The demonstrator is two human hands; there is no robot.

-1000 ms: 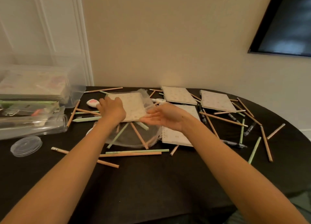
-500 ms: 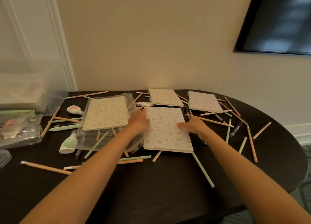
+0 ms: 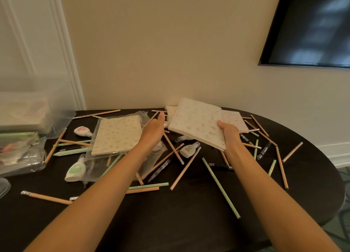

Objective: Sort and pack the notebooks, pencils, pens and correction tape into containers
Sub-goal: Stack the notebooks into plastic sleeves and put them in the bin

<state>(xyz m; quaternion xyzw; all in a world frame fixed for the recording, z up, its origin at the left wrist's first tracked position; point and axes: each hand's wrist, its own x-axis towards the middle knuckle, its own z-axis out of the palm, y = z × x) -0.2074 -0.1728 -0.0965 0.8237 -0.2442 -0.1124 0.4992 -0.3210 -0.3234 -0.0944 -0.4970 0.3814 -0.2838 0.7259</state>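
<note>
My right hand (image 3: 229, 133) grips the near right corner of a cream patterned notebook (image 3: 197, 122) and holds it tilted above the table. My left hand (image 3: 154, 131) hovers flat and open just left of that notebook, holding nothing. Another notebook (image 3: 117, 134) lies on a clear plastic bag (image 3: 144, 117) to the left. A third notebook (image 3: 234, 122) lies behind the lifted one. Correction tapes lie at the left (image 3: 74, 171), back left (image 3: 82, 131) and centre (image 3: 188, 149). Orange and green pencils (image 3: 184, 169) and dark pens (image 3: 160, 170) are scattered over the dark table (image 3: 189, 223).
Clear plastic containers (image 3: 24, 115) with items inside stand at the left edge, with a clear cylinder (image 3: 20, 162) lying in front. A clear lid (image 3: 3, 187) sits at the far left. A dark screen (image 3: 310, 24) hangs on the wall at the right.
The middle notebook, flat on the table half a second ago, is now lifted and tilted in my right hand. My left hand came off it and opened. Underneath, a correction tape and pencils show.
</note>
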